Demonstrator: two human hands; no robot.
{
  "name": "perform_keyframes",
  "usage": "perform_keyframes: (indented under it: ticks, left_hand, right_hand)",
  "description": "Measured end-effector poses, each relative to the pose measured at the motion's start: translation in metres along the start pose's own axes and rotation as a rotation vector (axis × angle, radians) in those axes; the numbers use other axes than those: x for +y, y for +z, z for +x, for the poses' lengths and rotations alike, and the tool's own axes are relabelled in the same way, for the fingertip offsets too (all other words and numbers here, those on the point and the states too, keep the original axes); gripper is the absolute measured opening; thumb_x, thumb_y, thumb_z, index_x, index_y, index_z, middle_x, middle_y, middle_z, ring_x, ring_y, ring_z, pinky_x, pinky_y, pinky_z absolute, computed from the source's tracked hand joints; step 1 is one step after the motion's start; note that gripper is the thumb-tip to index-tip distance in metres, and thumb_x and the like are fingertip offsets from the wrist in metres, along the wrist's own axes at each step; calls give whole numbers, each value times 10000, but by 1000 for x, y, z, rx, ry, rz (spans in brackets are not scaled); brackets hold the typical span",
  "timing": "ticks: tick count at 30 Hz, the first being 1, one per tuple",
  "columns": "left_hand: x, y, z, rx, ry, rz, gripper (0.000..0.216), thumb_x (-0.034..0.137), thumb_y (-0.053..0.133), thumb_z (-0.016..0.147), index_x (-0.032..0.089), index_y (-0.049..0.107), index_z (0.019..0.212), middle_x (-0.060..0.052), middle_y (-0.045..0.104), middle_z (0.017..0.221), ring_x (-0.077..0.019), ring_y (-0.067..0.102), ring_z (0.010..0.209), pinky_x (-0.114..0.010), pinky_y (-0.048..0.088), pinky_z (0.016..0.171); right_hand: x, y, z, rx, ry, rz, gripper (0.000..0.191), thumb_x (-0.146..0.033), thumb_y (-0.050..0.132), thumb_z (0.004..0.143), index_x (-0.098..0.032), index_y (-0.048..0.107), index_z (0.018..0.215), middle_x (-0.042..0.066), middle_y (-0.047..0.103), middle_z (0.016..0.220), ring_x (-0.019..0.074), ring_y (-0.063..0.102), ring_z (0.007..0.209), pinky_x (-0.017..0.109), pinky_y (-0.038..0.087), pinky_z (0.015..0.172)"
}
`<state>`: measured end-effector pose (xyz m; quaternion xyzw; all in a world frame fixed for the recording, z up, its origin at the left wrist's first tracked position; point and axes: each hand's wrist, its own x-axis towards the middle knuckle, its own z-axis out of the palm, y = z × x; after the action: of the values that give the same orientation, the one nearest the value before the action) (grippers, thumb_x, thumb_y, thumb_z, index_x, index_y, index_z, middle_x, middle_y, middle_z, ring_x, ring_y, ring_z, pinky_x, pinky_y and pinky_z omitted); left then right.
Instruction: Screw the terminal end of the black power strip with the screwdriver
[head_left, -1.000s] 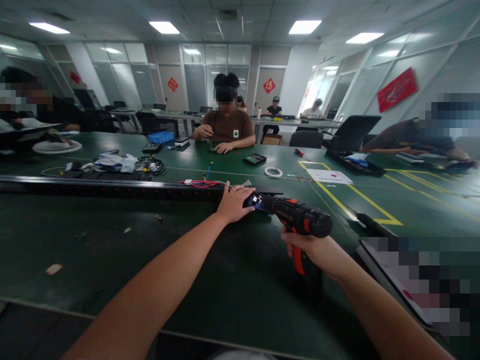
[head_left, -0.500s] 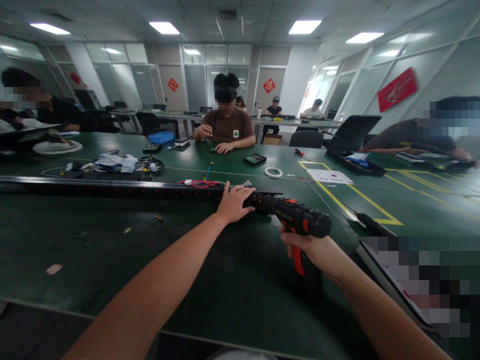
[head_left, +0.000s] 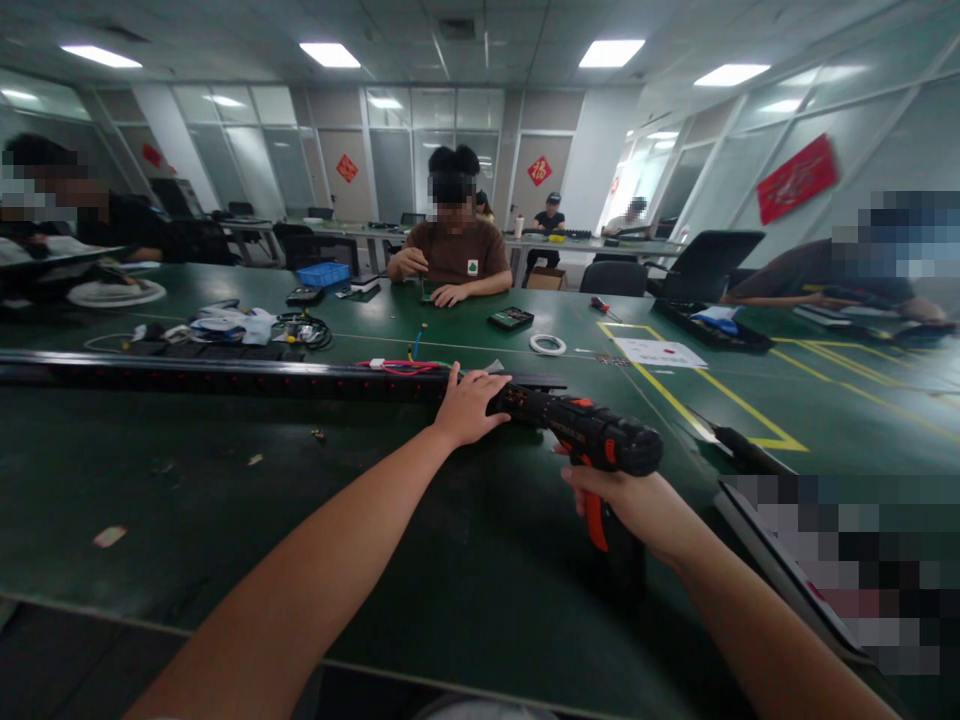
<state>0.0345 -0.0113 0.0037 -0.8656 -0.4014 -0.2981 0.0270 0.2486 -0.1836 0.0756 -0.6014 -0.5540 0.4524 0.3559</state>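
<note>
A long black rail (head_left: 322, 383) lies across the table from the left edge to the middle. My left hand (head_left: 466, 408) grips its right end from above, fingers over the top and thumb on the near side. With my right hand (head_left: 619, 495) I hold a black and orange cordless drill (head_left: 600, 432) by its handle, fingers wrapped near the trigger. The drill points left, its front against or very close to the rail's end; the tip is hidden beside my left hand. Red, green and blue wires (head_left: 409, 367) lie along the rail's top.
Beyond the rail are bundled cables (head_left: 304, 332), a white tape roll (head_left: 547, 345), a green-topped box (head_left: 511, 318) and a screwdriver (head_left: 600, 304). Small screws (head_left: 318, 435) lie in front. A soldering-iron-like tool (head_left: 739, 445) is at right. A co-worker (head_left: 457, 250) sits opposite.
Almost nothing differs. The drill and both my hands stay in place; my right index finger seems to sit slightly farther forward from the trigger.
</note>
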Motion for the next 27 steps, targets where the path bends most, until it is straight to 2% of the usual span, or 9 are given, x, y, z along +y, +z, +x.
perform_keyframes:
  ticks: [6, 15, 27]
  left_hand:
    - [-1, 1, 0, -4, 1, 12, 633, 520, 667, 944, 296, 492, 1510, -46, 602, 1495, -281, 470, 1406, -652, -23, 1275]
    - [-1, 1, 0, -8, -1, 19, 637, 518, 665, 942, 303, 491, 1515, -54, 598, 1496, -293, 465, 1410, -653, -18, 1273]
    - [0, 1, 0, -6, -5, 19, 630, 515, 662, 944, 301, 495, 1513, -59, 606, 1486, -296, 470, 1404, -652, -13, 1273]
  right_hand:
    - [1, 0, 0, -10, 0, 38, 362, -377, 721, 772, -202, 640, 1078, -28, 640, 612, 213, 631, 613, 342, 503, 626]
    - [1, 0, 0, -26, -20, 51, 251, -378, 729, 765, -204, 654, 929, -25, 638, 623, 200, 634, 614, 334, 521, 632]
    - [4, -2, 3, -39, -28, 42, 228, -375, 734, 768, -209, 653, 901, -26, 641, 618, 198, 628, 610, 331, 521, 634]
